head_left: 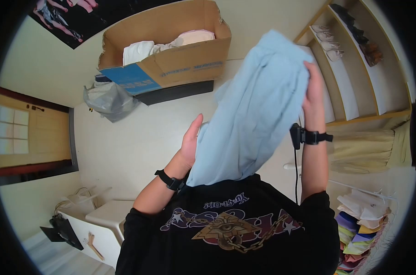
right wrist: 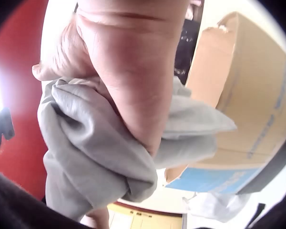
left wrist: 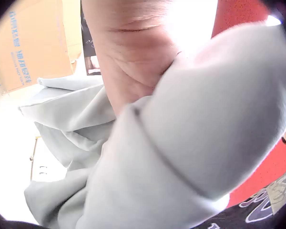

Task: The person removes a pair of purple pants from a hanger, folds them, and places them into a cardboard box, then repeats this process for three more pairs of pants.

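A folded light blue cloth (head_left: 258,110) is held up in front of the chest in the head view, and it looks grey in the left wrist view (left wrist: 200,119) and the right wrist view (right wrist: 95,138). My left hand (head_left: 190,144) is against its lower left side, thumb pointing up and the other fingers hidden behind the fabric. At the upper right edge my right hand (head_left: 314,89) grips the cloth, its fingers partly covered. Folds of fabric bunch around the right palm (right wrist: 128,71) in the right wrist view.
A cardboard box (head_left: 189,64) holding white and pink cloths stands at the top, a grey plastic bag (head_left: 109,101) beside it. Shelves with shoes (head_left: 327,41) are at upper right, hanging colourful clothes (head_left: 361,220) at lower right. A white cabinet (head_left: 102,229) is at lower left.
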Motion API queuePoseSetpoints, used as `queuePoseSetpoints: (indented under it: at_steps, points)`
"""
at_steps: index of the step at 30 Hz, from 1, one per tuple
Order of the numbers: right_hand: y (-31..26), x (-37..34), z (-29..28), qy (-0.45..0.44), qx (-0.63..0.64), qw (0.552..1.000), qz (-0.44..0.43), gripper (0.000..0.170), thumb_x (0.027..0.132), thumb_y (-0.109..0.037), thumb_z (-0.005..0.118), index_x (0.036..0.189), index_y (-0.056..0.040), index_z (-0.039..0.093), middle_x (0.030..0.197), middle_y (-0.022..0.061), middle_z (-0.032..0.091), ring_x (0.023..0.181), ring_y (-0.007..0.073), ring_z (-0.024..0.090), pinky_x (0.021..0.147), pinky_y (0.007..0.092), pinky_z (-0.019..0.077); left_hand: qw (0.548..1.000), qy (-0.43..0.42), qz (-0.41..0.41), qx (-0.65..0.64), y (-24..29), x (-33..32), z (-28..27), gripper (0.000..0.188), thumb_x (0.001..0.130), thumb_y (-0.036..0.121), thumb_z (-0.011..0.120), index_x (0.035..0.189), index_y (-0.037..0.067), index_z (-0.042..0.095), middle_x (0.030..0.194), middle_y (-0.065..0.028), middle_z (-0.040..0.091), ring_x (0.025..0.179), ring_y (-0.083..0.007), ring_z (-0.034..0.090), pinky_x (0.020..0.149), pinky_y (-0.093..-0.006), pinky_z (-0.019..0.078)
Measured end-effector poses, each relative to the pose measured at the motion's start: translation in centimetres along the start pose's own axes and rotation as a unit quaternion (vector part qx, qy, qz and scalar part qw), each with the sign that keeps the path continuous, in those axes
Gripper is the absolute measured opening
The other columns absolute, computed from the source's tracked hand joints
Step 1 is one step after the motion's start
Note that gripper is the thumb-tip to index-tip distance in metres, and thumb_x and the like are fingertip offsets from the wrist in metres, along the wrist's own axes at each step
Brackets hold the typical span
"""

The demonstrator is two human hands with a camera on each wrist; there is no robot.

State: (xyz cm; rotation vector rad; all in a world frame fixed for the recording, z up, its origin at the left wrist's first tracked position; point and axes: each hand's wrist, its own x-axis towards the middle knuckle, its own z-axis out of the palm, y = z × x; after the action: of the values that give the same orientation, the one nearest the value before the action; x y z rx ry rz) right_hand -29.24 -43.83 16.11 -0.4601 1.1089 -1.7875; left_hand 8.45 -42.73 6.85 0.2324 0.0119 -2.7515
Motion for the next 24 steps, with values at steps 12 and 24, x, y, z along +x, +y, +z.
queuePoseSetpoints:
  at_steps: [12,24]
  points:
    - [23.9,5.9,-2.3,-0.115,-0.174,0.897,0.39,0.081,0.109,-0.062,0.054,0.153,0.0055,0.051,0.148,0.0156,0.063,0.134,0.0239,0.061,0.114,0.0366,0.0492,0.989,0.076,0.056,0.115,12.7,-0.1,-2.4,0.08,0.083,0.015,0.066,0.158,-0.002,0.045,0.151,-0.0231,0.059,0.135,-0.0416,0.06,0.118,-0.0527,0.0473]
    - [22.4,11.3,12.4,-0.456,0.057,0.829,0.319,0.122,0.087,-0.076,0.076,0.171,-0.0044,0.025,0.171,0.0139,0.04,0.155,0.0312,0.043,0.125,0.0508,0.0409,0.963,0.042,0.184,0.191,28.8,-3.4,-1.4,0.097,0.075,0.017,0.075,0.163,-0.001,0.039,0.156,-0.0234,0.055,0.141,-0.042,0.056,0.119,-0.054,0.0451]
